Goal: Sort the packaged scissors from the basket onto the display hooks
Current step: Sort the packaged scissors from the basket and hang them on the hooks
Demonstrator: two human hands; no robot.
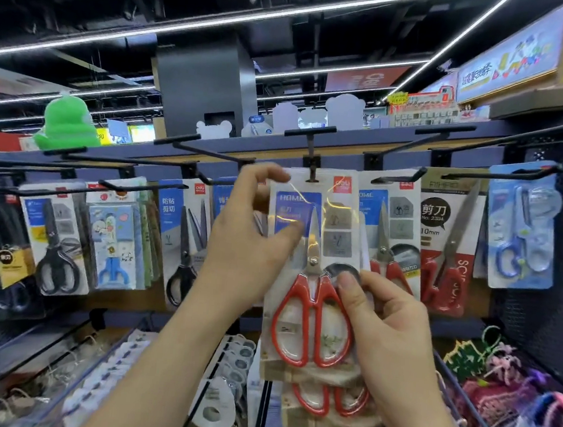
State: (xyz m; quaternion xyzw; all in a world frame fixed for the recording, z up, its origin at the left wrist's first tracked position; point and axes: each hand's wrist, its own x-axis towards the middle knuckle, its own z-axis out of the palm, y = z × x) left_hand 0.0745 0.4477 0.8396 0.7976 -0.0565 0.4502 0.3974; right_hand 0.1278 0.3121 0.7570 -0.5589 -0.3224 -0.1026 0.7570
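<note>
1. The left hand (250, 241) pinches the upper left edge of a red-handled scissors pack (312, 268).
2. The right hand (389, 334) grips the pack's lower right side, thumb on the front.
3. The pack's hang hole meets a display hook (310, 147).

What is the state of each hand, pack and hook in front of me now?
Front pack, upright, held by both hands.
Second pack, behind it, lower, partly hidden.
Left hand, pinches front pack's upper left.
Right hand, grips front pack's lower right.
Centre hook, tip at front pack's hole.
</note>
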